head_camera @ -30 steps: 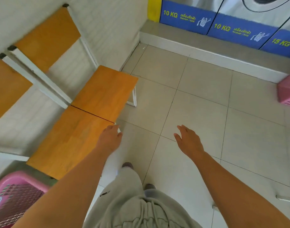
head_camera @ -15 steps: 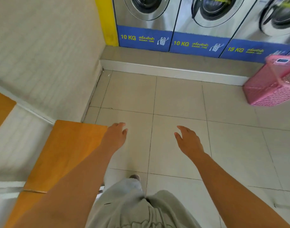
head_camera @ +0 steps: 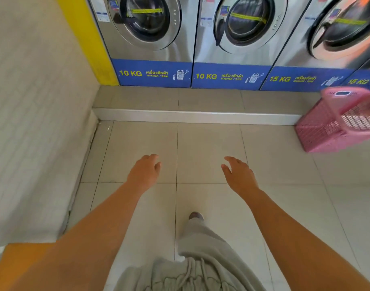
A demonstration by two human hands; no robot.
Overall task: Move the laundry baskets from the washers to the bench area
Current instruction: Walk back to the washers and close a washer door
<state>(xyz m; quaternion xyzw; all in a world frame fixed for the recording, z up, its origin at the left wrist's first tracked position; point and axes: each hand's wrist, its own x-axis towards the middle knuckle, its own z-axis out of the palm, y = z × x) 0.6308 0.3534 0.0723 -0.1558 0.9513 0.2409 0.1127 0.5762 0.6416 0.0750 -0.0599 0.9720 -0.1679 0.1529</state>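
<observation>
A pink plastic laundry basket (head_camera: pixel 335 127) stands on the tiled floor at the right edge, against the step below the washers (head_camera: pixel 150 34). It looks empty and is partly cut off by the frame. My left hand (head_camera: pixel 145 173) and my right hand (head_camera: pixel 239 175) are stretched out in front of me over the bare floor, both empty with fingers apart. The basket lies well to the right of my right hand. An orange wooden bench (head_camera: pixel 14 261) shows only as a corner at the bottom left, behind my left forearm.
A raised grey step (head_camera: pixel 179 116) runs along the foot of the front-loading washers with blue 10 KG and 15 KG labels. A white brick wall (head_camera: pixel 33 122) closes the left side, with a yellow strip (head_camera: pixel 89 38) in the corner. My grey trousers and one shoe show below.
My view has swung up and right from the benches toward the washers. The bench has slid almost out of sight and the pink basket at the right has come closer. Both hands stay empty.
</observation>
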